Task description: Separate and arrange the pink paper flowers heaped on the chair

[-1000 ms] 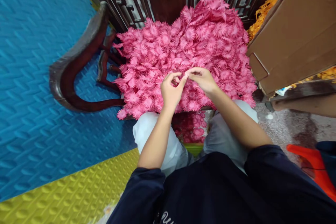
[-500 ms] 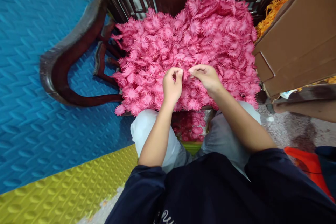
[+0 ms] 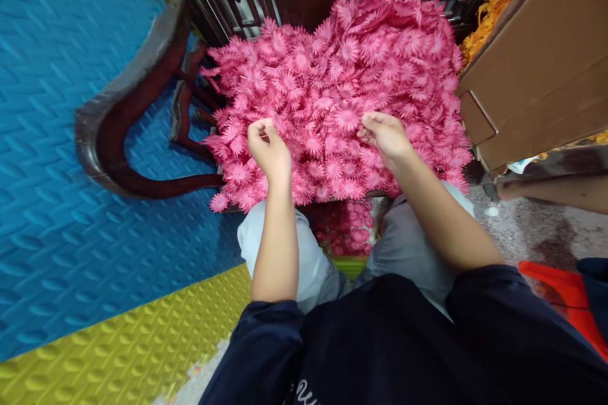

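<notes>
A big heap of pink paper-like flowers (image 3: 313, 145) covers the seat in front of my knees. Over its left part, my left hand (image 3: 266, 142) has thumb and forefinger pinched together; whatever lies between the tips is too small to make out. My right hand (image 3: 384, 131), right of the middle, pinches the edge of a pink flower (image 3: 348, 117) that lies flat above the heap. The two hands are well apart.
A dark curved wooden armrest (image 3: 102, 133) stands at the left over blue matting (image 3: 42, 171). To the right is a cardboard box (image 3: 536, 69), with orange shreds (image 3: 496, 6) behind it. A person's bare leg (image 3: 560, 192) shows at the right.
My left hand has moved left, away from my right hand. My right hand has shifted slightly right, and a flower now shows at its fingertips.
</notes>
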A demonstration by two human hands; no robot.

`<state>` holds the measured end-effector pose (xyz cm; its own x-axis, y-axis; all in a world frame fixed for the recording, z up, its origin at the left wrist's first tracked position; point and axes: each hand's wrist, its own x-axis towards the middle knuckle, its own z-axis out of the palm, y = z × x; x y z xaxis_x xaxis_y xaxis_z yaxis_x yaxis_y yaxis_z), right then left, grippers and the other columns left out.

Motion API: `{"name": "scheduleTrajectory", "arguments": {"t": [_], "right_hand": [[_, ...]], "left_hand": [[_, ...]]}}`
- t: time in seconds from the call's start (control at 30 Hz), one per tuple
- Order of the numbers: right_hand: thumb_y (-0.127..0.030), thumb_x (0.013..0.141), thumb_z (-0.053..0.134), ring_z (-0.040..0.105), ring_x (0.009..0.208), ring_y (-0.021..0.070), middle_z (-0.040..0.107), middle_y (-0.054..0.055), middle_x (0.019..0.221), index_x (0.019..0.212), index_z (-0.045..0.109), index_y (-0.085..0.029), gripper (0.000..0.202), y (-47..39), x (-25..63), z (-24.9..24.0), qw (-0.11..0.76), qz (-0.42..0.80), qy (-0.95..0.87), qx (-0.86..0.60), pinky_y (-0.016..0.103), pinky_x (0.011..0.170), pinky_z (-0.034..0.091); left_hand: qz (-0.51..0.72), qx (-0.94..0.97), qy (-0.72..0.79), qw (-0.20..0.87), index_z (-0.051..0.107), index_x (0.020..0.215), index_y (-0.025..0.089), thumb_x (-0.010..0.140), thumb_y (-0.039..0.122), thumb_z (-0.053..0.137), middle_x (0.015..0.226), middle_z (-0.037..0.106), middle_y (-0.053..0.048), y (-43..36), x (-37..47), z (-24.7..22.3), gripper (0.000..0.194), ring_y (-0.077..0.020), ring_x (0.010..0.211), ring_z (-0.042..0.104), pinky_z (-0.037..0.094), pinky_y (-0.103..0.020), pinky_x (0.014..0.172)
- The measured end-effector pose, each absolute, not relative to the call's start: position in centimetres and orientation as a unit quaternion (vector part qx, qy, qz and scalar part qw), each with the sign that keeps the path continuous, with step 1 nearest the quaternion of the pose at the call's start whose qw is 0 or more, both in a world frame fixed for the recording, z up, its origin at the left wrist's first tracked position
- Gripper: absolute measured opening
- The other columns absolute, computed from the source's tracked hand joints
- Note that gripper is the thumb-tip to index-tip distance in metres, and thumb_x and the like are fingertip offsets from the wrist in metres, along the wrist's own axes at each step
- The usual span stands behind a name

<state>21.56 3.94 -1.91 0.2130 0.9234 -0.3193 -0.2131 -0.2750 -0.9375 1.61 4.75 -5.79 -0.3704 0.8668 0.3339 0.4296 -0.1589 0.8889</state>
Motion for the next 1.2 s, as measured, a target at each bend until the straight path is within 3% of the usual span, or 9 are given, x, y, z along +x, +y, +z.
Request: {"name": "scheduleTrajectory", "arguments": {"t": [0.1, 0.13, 0.23, 0.37, 0.57, 0.93, 1.2], "right_hand": [[-0.011, 0.078, 0.061, 0.052, 0.049, 0.0033, 0.055, -0.006, 0.057, 0.069, 0.06, -0.016, 0.01, 3.9, 21.7, -2.2, 0.508, 0.563, -0.317, -0.569, 0.017, 0.05, 0.035], [-0.012, 0.076, 0.063, 0.052, 0.049, 0.0034, 0.056, -0.005, 0.058, 0.07, 0.061, -0.016, 0.008, 3.9, 21.7, -2.3, 0.504, 0.571, -0.318, -0.565, 0.017, 0.05, 0.035], [-0.014, 0.073, 0.067, 0.052, 0.049, 0.0033, 0.058, -0.005, 0.06, 0.069, 0.062, -0.016, 0.006, 3.9, 21.5, -2.8, 0.501, 0.59, -0.307, -0.553, 0.017, 0.05, 0.036], [-0.015, 0.072, 0.068, 0.053, 0.051, 0.0041, 0.062, -0.005, 0.061, 0.069, 0.066, -0.017, 0.004, 3.8, 21.1, -3.2, 0.487, 0.609, -0.317, -0.541, 0.018, 0.053, 0.038], [-0.018, 0.066, 0.074, 0.054, 0.055, 0.0048, 0.066, -0.004, 0.062, 0.069, 0.07, -0.017, 0.004, 3.5, 21.0, -3.3, 0.459, 0.632, -0.352, -0.515, 0.018, 0.054, 0.039], [-0.019, 0.066, 0.074, 0.054, 0.054, 0.0048, 0.065, -0.004, 0.061, 0.069, 0.071, -0.018, 0.004, 3.4, 21.0, -3.4, 0.463, 0.626, -0.352, -0.519, 0.019, 0.055, 0.039], [-0.015, 0.062, 0.077, 0.052, 0.054, 0.0063, 0.064, -0.004, 0.06, 0.061, 0.067, -0.016, 0.009, 3.1, 20.1, -3.3, 0.481, 0.585, -0.399, -0.517, 0.024, 0.066, 0.045]], "left_hand": [[0.532, 0.492, 0.673, 0.148, 0.052, 0.088, 0.019, 0.084, 0.021, 0.052, 0.081, 0.054, -0.003, 4.0, 2.6, -5.7, 0.004, -0.0191, 0.082, 0.052, 0.036, -0.039, 0.09], [0.513, 0.502, 0.683, 0.132, 0.055, 0.092, 0.02, 0.081, 0.02, 0.058, 0.08, 0.056, -0.002, 3.7, 3.3, -5.6, 0.012, -0.0192, 0.081, 0.054, 0.037, -0.039, 0.089], [0.494, 0.581, 0.635, 0.127, 0.059, 0.097, 0.021, 0.081, 0.022, 0.06, 0.08, 0.061, -0.001, 2.9, 5.4, -5.2, 0.015, -0.0177, 0.078, 0.057, 0.041, -0.034, 0.083], [0.492, 0.672, 0.524, 0.181, 0.064, 0.078, 0.02, 0.085, 0.031, 0.058, 0.077, 0.064, -0.001, 2.2, 6.7, -4.6, 0.014, -0.0143, 0.074, 0.057, 0.043, -0.028, 0.075], [0.494, 0.652, 0.532, 0.217, 0.069, 0.076, 0.021, 0.075, 0.029, 0.072, 0.07, 0.061, 0.001, 2.1, 6.8, -4.6, 0.008, -0.0135, 0.07, 0.056, 0.044, -0.028, 0.073], [0.513, 0.626, 0.523, 0.268, 0.067, 0.073, 0.02, 0.079, 0.015, 0.059, 0.071, 0.062, 0.001, 2.0, 7.1, -4.7, 0.011, -0.0124, 0.067, 0.055, 0.043, -0.026, 0.069], [0.497, 0.616, 0.552, 0.261, 0.055, 0.064, 0.02, 0.07, 0.011, 0.056, 0.064, 0.055, 0.003, 2.0, 7.1, -4.6, 0.01, -0.0113, 0.064, 0.05, 0.041, -0.025, 0.068]]}}
